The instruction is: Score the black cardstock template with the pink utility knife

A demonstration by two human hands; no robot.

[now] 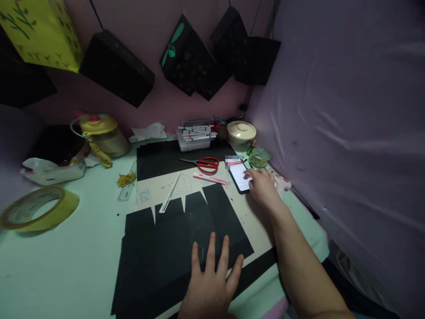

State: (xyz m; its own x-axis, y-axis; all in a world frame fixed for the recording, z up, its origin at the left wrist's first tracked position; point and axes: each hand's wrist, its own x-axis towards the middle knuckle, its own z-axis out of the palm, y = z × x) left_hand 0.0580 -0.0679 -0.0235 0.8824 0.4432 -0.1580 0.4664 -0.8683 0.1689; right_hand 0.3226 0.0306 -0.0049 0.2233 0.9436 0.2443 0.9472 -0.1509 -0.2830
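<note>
My left hand [212, 272] lies flat with its fingers spread on a sheet of black card [159, 252], whose far edge has narrow notches cut into it. My right hand [264, 186] reaches over a phone [241, 177] with a lit screen, a fingertip at the glass; it does not grip the phone. A white pen [170, 192] lies across the card's notched edge. Just beyond, a pink pen [210, 179] and red-handled scissors [207, 165] rest on a pale sheet [144, 190] with drawn marks and on black paper [156, 155] behind it.
At left are a large roll of yellowish tape [66, 204], a ruler [124, 193] and a yellow-lidded jug [106, 135]. A box of markers [195, 141], a lidded bowl [241, 131] and a green tape roll [259, 156] stand at the back. Black boxes [117, 66] hang above.
</note>
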